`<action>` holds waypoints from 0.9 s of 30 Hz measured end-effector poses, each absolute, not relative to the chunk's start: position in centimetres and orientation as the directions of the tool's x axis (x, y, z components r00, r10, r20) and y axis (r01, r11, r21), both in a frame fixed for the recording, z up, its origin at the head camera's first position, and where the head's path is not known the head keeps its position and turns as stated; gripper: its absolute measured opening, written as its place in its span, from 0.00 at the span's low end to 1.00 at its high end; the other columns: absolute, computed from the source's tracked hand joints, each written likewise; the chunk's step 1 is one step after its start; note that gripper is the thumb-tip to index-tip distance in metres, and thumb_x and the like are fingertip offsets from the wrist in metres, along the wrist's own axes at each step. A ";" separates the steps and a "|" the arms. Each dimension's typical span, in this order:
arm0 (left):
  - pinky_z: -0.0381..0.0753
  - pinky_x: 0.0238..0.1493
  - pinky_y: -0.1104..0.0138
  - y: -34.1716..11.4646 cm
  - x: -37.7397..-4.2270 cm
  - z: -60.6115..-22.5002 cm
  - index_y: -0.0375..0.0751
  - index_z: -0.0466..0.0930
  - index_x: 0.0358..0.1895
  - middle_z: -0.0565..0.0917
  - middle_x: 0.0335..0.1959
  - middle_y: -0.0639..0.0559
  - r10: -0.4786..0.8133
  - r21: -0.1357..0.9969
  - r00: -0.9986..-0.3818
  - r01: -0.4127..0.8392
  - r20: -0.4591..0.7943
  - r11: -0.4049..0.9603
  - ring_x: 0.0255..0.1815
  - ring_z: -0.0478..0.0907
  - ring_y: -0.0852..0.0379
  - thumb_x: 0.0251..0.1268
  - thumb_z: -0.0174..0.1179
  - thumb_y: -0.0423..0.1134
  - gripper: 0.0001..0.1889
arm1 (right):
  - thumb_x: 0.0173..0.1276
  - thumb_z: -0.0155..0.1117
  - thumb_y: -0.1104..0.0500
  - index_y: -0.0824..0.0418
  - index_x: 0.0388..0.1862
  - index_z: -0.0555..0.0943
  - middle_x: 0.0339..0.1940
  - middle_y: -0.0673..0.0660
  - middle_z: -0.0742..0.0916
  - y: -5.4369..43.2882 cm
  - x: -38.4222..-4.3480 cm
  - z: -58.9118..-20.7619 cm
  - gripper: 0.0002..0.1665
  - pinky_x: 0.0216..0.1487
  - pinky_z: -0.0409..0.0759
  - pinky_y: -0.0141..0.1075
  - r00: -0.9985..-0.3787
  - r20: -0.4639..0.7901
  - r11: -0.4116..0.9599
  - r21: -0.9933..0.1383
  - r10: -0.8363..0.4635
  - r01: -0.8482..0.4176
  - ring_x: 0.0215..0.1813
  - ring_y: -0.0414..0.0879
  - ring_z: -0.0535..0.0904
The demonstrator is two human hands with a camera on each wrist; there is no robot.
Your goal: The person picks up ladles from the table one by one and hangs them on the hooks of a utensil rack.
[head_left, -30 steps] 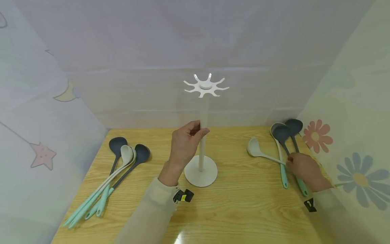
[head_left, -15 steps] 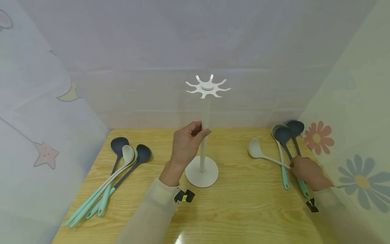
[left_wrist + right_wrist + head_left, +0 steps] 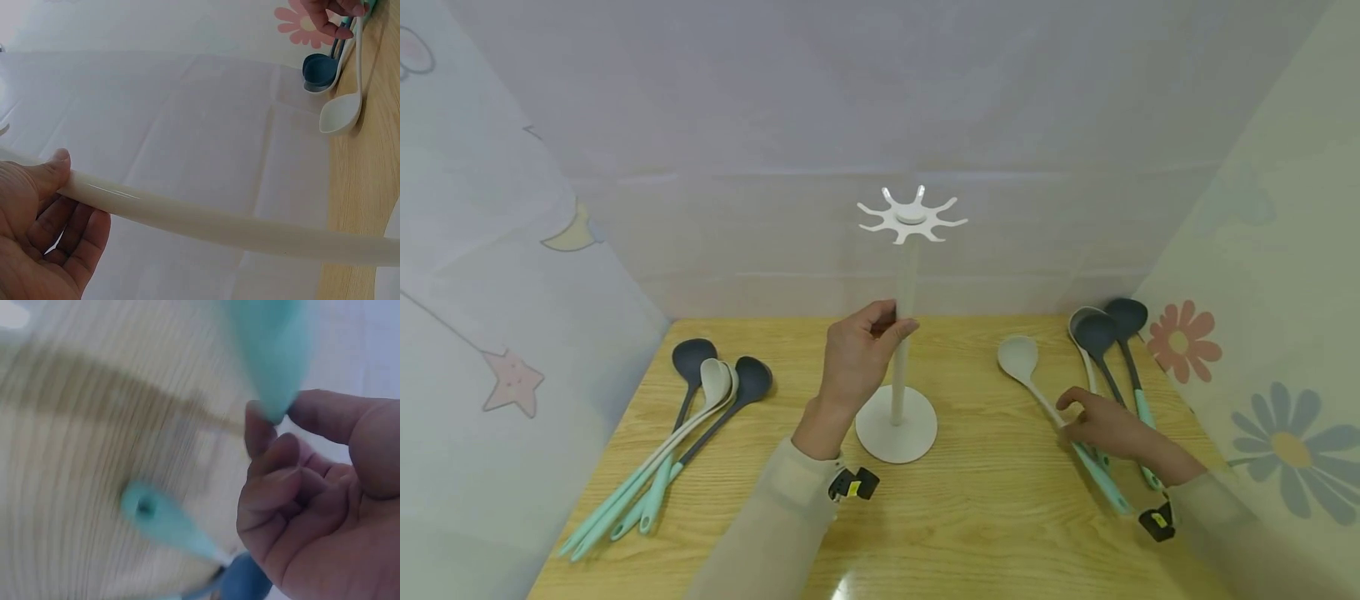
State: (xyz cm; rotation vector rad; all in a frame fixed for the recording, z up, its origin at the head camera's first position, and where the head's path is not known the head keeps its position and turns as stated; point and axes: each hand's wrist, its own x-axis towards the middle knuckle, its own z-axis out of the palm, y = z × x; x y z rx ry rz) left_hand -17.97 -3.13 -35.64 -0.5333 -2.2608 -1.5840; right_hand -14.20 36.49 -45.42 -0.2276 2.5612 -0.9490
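Observation:
My left hand [image 3: 857, 358] holds the white pole [image 3: 906, 279] of an upright utensil stand between thumb and fingers. The stand has a round base [image 3: 887, 442] and a ring of upturned hooks [image 3: 912, 218] on top, with nothing hanging from them. At the right, my right hand [image 3: 1105, 427] pinches a white ladle [image 3: 1018, 358] near where its stem meets the mint-green handle [image 3: 1105, 482]. In the right wrist view the thumb and index finger meet at that blurred handle [image 3: 269, 356]. The ladle's bowl [image 3: 340, 114] hangs close over the table in the left wrist view.
Beyond the right hand lie two dark ladles [image 3: 1097, 333] and a pale utensil [image 3: 1084, 313], partly overlapping. On the left, a crossed pile holds dark ladles [image 3: 752, 379] and pale ladles [image 3: 715, 382] with mint handles. Fabric walls [image 3: 775, 242] enclose the wooden table [image 3: 985, 533].
My right hand has moved left, turning the white ladle so its handle points toward the front right and its bowl faces up. The left hand stays on the pole.

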 end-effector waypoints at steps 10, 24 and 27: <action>0.91 0.45 0.59 -3.1 -17.9 -35.5 0.39 0.90 0.53 0.93 0.40 0.47 0.120 0.829 -0.879 0.475 0.461 0.294 0.41 0.91 0.52 0.70 0.71 0.45 0.16 | 0.86 0.54 0.54 0.72 0.71 0.76 0.45 0.62 0.82 32.4 -14.6 -44.8 0.26 0.35 0.82 0.38 -0.885 -0.212 0.456 -0.890 -0.415 -0.001 0.36 0.47 0.76; 0.91 0.46 0.57 -3.2 -17.7 -35.5 0.41 0.91 0.53 0.93 0.40 0.48 0.092 0.854 -0.907 0.419 0.411 0.310 0.42 0.91 0.53 0.69 0.72 0.43 0.15 | 0.76 0.67 0.67 0.59 0.57 0.89 0.41 0.48 0.86 26.7 -14.2 -45.4 0.15 0.33 0.78 0.30 -0.880 0.386 0.573 -0.668 -0.277 -0.474 0.34 0.33 0.75; 0.91 0.46 0.57 -3.2 -17.8 -35.3 0.41 0.91 0.53 0.93 0.41 0.48 0.093 0.850 -0.905 0.422 0.415 0.316 0.43 0.91 0.53 0.69 0.72 0.44 0.15 | 0.70 0.70 0.71 0.62 0.54 0.89 0.44 0.53 0.86 26.0 -14.8 -45.2 0.15 0.30 0.74 0.27 -0.810 0.517 0.610 -0.556 -0.278 -0.565 0.31 0.34 0.75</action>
